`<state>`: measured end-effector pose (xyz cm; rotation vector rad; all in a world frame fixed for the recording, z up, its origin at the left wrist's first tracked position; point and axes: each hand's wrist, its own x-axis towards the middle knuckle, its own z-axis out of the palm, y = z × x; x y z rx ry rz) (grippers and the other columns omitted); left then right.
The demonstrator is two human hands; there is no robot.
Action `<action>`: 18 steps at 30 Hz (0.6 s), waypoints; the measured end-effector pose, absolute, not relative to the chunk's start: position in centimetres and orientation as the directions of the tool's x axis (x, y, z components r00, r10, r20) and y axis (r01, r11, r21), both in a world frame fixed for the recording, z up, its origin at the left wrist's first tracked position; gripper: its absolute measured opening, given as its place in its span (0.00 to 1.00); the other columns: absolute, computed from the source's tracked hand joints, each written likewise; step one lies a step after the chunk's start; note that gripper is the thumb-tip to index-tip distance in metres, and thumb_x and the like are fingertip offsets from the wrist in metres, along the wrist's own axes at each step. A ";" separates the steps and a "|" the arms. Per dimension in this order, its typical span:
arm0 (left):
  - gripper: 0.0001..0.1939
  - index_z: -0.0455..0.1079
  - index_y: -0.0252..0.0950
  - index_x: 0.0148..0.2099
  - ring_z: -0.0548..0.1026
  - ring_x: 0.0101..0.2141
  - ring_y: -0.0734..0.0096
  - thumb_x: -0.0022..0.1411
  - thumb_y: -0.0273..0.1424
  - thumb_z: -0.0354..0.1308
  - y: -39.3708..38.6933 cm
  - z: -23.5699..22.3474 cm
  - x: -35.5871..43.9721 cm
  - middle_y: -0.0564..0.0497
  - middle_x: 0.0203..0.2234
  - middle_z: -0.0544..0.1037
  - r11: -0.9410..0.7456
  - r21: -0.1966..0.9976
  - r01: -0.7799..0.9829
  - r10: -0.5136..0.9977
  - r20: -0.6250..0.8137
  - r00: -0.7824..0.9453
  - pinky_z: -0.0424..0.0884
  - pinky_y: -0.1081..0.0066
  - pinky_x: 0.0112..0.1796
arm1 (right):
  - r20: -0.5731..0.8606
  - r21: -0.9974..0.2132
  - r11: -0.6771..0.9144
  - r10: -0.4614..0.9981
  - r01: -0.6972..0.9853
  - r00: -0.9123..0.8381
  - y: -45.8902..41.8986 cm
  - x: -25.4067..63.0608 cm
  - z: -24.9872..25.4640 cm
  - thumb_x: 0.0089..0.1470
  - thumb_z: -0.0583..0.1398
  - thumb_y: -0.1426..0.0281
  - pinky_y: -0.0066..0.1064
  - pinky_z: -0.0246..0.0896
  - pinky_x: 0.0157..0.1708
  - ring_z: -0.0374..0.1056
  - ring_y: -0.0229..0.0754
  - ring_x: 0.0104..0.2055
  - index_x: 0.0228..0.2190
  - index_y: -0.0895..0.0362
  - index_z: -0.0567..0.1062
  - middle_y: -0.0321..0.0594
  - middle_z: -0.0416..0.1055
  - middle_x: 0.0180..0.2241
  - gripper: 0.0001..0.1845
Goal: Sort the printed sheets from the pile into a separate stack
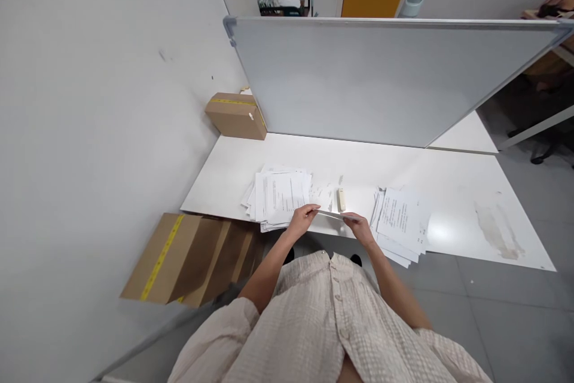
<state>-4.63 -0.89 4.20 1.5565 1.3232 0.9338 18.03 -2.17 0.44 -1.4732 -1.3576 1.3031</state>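
Between my two hands is a thin set of paper sheets, seen nearly edge-on above the table's front edge. My left hand pinches its left end, and my right hand grips the right end. Just beyond the sheets lies a small cream-coloured stapler-like object. To the left of my left hand is a loose pile of printed papers. Another fanned pile of printed papers lies right of my right hand, partly over the front edge.
A whiteboard panel stands along the back of the white table. One taped cardboard box sits at the table's far left corner. More cardboard boxes stand below the left end, beside the wall.
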 end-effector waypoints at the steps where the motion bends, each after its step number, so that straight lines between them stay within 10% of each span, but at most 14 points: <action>1: 0.12 0.70 0.37 0.40 0.71 0.40 0.70 0.57 0.32 0.49 -0.9 3.7 -4.6 0.49 0.39 0.74 -0.048 0.937 0.345 0.988 -0.006 0.155 0.66 0.70 0.42 | -0.202 -0.953 -0.181 0.977 0.244 -0.064 -2.2 18.0 0.0 0.44 0.57 0.60 0.34 0.61 0.34 0.67 0.44 0.35 0.31 0.56 0.75 0.43 0.73 0.34 0.15; 11: 0.12 0.71 0.37 0.39 0.71 0.40 0.69 0.55 0.29 0.48 -0.6 3.5 -4.8 0.50 0.38 0.75 -0.055 0.913 0.405 0.969 -0.049 0.242 0.65 0.69 0.43 | -0.133 -0.939 -0.097 0.987 0.330 -0.088 -2.1 18.5 -0.2 0.43 0.56 0.63 0.38 0.59 0.40 0.66 0.47 0.40 0.31 0.56 0.75 0.42 0.72 0.36 0.14; 18: 0.11 0.68 0.32 0.24 0.69 0.22 0.74 0.51 0.35 0.53 0.9 3.3 -3.2 0.53 0.16 0.70 0.249 0.924 0.290 0.945 -0.297 0.135 0.66 0.73 0.28 | -0.275 -0.912 -0.266 0.961 0.312 0.014 -2.5 18.8 3.1 0.44 0.57 0.56 0.37 0.61 0.37 0.66 0.49 0.40 0.36 0.60 0.73 0.46 0.72 0.38 0.22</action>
